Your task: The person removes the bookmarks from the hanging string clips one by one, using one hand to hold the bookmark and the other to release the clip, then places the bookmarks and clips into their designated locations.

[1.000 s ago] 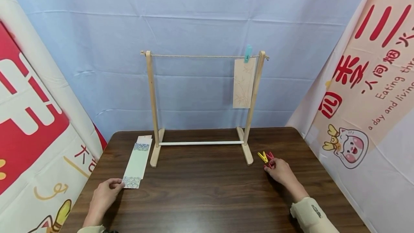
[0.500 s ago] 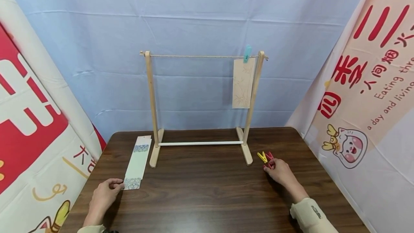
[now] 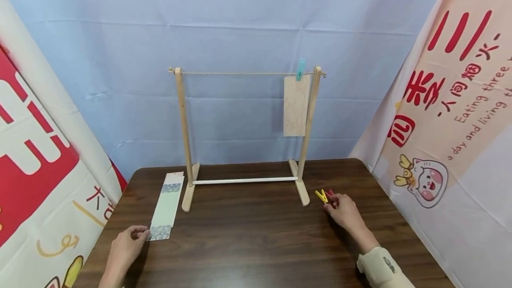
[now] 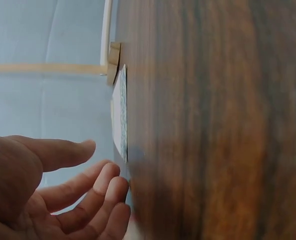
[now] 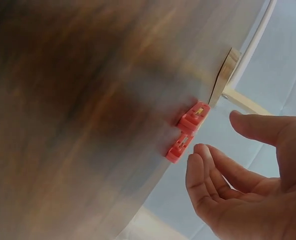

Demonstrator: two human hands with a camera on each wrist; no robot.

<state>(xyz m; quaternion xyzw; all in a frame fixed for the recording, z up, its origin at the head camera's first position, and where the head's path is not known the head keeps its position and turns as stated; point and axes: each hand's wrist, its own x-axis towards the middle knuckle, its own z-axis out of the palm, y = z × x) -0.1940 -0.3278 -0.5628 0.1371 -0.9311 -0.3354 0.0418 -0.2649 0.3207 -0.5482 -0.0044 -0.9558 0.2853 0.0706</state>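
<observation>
Two overlapping paper cards lie on the table at the left; the upper card (image 3: 166, 208) is pale green with blue patterned ends. My left hand (image 3: 125, 250) is beside its near corner, thumb and fingers (image 4: 108, 177) apart with nothing between them. At the right lie a yellow clothespin (image 3: 321, 196) and red clothespins (image 5: 193, 117). Over the red ones hovers my right hand (image 3: 347, 214), which partly hides them in the head view. In the right wrist view its thumb and fingertips (image 5: 200, 155) are parted, and the red clothespins are outside the gap.
A wooden stand (image 3: 182, 123) with a taut string (image 3: 232, 74) and a white lower bar (image 3: 244, 181) stands at the back of the table (image 3: 240, 239). From the string's right end hangs a beige card (image 3: 295, 110), held by a teal clothespin (image 3: 301, 70).
My head view has shifted slightly. My right hand has edged forward and covers more of the red clothespins. The left hand has stayed beside the card's corner.
</observation>
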